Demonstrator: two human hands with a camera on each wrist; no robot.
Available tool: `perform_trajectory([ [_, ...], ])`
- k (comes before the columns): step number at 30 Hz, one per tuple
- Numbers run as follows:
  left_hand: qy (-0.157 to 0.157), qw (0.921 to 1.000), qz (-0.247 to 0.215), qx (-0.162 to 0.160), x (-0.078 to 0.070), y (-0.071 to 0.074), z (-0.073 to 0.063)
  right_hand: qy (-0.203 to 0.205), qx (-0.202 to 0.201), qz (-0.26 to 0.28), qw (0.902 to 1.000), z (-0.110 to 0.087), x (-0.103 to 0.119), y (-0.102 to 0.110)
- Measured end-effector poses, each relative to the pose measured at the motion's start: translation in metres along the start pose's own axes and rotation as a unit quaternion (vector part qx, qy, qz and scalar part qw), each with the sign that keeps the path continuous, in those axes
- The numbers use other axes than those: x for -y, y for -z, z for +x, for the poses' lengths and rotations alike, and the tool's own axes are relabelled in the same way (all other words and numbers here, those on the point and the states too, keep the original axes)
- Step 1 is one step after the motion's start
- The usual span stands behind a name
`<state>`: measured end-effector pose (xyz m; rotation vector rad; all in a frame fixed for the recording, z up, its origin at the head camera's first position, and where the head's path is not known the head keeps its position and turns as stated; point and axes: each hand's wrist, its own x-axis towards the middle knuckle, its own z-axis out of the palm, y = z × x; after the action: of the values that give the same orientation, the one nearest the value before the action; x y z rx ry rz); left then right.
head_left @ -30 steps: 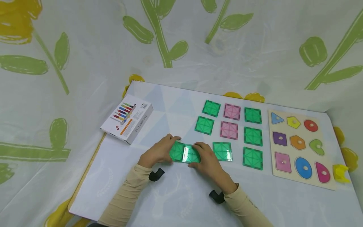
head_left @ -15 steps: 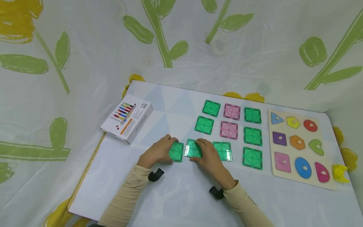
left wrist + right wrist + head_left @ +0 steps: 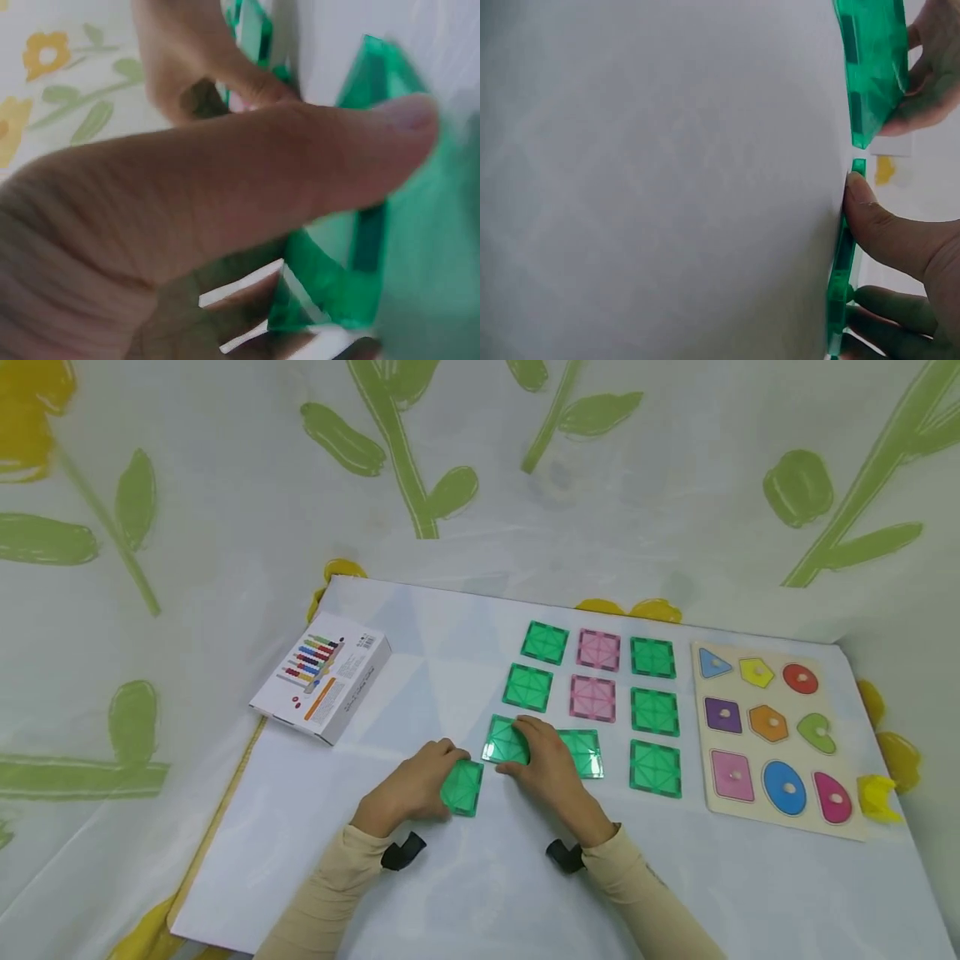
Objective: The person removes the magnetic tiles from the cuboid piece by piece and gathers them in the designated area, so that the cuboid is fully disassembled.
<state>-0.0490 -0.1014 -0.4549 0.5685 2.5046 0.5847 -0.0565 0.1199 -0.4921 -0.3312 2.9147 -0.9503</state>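
Note:
In the head view, my left hand (image 3: 411, 787) grips a translucent green square tile (image 3: 462, 789) by its left side, thumb at the near edge. The left wrist view shows that thumb (image 3: 300, 157) across the tile, which looks tilted. My right hand (image 3: 553, 770) pinches a second green tile (image 3: 504, 739) between thumb and fingers, slightly farther back and to the right. A gap separates the two held tiles. In the right wrist view, the right hand's tile (image 3: 842, 262) lies close along the tabletop. Another green tile (image 3: 583, 752) is partly covered by the right hand.
Behind and right of the hands, several green tiles (image 3: 655, 712) and two pink tiles (image 3: 592, 698) lie in loose rows. A wooden shape puzzle board (image 3: 802, 752) and a yellow piece (image 3: 879, 798) are at the right. A white box (image 3: 322, 677) with an abacus picture lies left.
The two held tiles were edge to edge and have come apart. The right hand's tile shifted away from the person; the left hand's tile came nearer. The head view has also shifted slightly.

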Motion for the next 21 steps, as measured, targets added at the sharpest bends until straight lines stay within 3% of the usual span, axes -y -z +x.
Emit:
perform_trajectory([
  [7,-0.054,0.9982,0.003,-0.024,-0.004,-0.019,-0.008,0.007,0.002,0.003,1.0000,0.003,0.001,-0.003],
  [13,-0.114,0.9906,0.067,-0.035,-0.019,-0.033,-0.012,0.018,0.002,-0.004,0.9998,0.004,0.000,-0.002],
  [21,-0.122,0.9835,0.120,-0.059,-0.036,-0.050,-0.013,0.027,0.016,-0.004,0.9995,0.003,-0.002,0.001],
])
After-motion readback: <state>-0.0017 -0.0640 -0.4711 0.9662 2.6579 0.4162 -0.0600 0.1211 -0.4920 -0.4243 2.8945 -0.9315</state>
